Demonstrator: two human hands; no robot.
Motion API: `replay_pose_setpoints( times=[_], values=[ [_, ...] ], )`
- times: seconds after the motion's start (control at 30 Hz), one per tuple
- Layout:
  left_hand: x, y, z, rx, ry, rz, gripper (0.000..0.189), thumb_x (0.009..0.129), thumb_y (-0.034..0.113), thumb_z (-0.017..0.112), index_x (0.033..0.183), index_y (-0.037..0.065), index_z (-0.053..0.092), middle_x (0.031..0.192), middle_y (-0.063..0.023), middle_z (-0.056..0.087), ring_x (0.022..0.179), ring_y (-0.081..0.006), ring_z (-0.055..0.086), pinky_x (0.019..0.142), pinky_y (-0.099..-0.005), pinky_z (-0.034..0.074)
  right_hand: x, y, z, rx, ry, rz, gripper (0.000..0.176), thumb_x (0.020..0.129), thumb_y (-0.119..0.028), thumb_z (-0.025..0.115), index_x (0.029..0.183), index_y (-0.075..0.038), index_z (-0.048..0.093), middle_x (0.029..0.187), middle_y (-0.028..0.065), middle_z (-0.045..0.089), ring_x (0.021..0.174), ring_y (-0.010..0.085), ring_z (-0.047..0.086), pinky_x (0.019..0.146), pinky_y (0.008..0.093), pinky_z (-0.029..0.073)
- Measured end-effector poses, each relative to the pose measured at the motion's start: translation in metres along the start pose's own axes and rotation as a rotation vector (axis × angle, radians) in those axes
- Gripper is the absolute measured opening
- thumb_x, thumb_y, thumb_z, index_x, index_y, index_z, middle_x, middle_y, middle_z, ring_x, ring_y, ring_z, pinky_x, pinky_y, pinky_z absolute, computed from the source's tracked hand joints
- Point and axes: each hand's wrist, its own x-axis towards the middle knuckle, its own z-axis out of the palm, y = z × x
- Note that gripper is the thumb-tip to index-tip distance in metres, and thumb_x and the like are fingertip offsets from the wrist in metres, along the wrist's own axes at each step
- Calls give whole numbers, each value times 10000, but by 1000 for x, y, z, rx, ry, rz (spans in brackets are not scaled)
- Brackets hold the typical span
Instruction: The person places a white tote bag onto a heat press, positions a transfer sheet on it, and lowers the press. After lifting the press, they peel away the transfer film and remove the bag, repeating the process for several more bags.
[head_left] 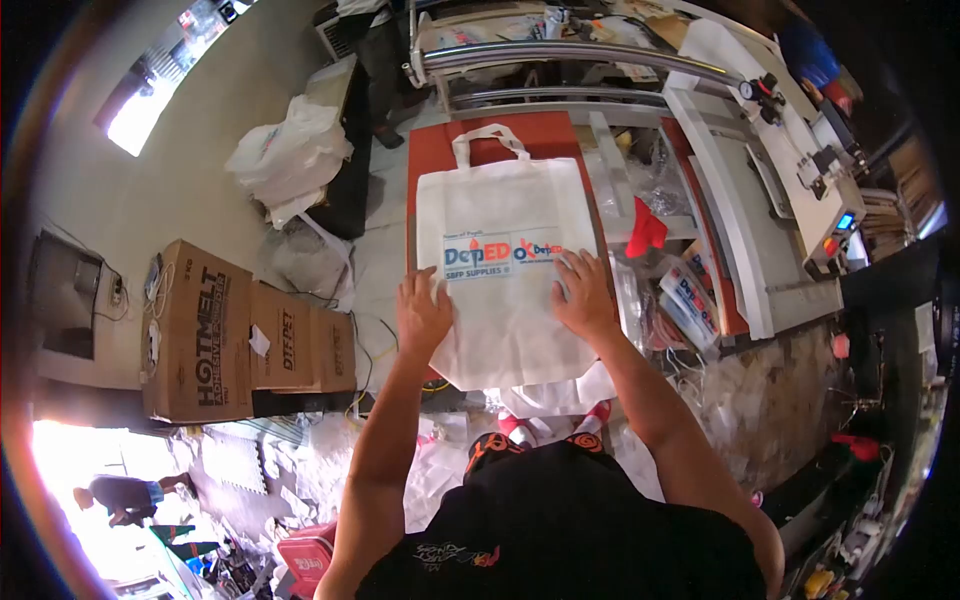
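Observation:
A white fabric tote bag (510,340) lies flat on a red pad (430,145), its handles stretched out toward the far side. Across its middle runs a blue and red print (480,258) reading "DepED" and "SBFP SUPPLIES", with "OK DepED" to the right. My left hand (425,312) rests on the bag's left edge, beside the print, with fingers extended. On the other side, my right hand (583,294) lies on the cloth just below the print's right end, fingers spread. The near end of the bag hangs toward my body.
A heat press (760,200) with a gauge and control box stands at right, near a red cloth (647,228) and printed bags (690,300). Cardboard boxes (210,330) and a white plastic sack (290,150) are at left. Film scraps litter the floor. Two other people are partly visible.

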Motion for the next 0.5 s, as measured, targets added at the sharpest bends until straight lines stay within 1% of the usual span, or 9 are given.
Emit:
replay_pose_setpoints(
  times=[0.07,0.1,0.17,0.2,0.33,0.5],
  values=[
    [-7,2,4,50,93,147,417,829,129,615,1239,53,610,1259,-177,574,1180,-371,532,999,-470,426,-1,-1,-1,15,17,-2,402,850,-185,630,1207,-1,613,1356,169,527,1288,416,442,1107,571,313],
    [-11,0,6,54,97,136,417,829,129,615,1239,53,610,1259,-177,574,1180,-371,532,999,-470,426,-1,0,1,21,10,-9,402,850,-185,630,1207,-1,613,1356,169,527,1288,416,442,1107,571,313],
    [-17,-6,10,172,56,160,420,838,167,610,1252,103,644,1297,-141,569,1215,-370,516,1022,-492,409,-2,1,3,35,54,-5,396,853,-178,630,1205,2,614,1349,187,527,1288,422,442,1110,572,314],
    [-18,-9,13,133,74,150,387,843,194,606,1220,138,676,1326,-117,557,1253,-366,495,1033,-508,399,-2,0,2,36,30,15,398,855,-170,629,1212,3,610,1352,202,521,1294,419,443,1118,570,308],
    [-19,-10,12,131,67,150,393,838,191,613,1222,137,676,1333,-121,555,1257,-366,494,1034,-507,399,-2,2,5,20,6,22,414,857,-168,627,1231,6,595,1361,203,517,1305,415,442,1120,571,306],
    [-20,-10,13,114,76,148,384,832,183,620,1209,144,685,1316,-120,568,1245,-365,504,1015,-500,414,-3,3,8,37,39,26,428,851,-159,632,1235,21,574,1367,195,516,1315,414,437,1123,568,306]
  ],
)
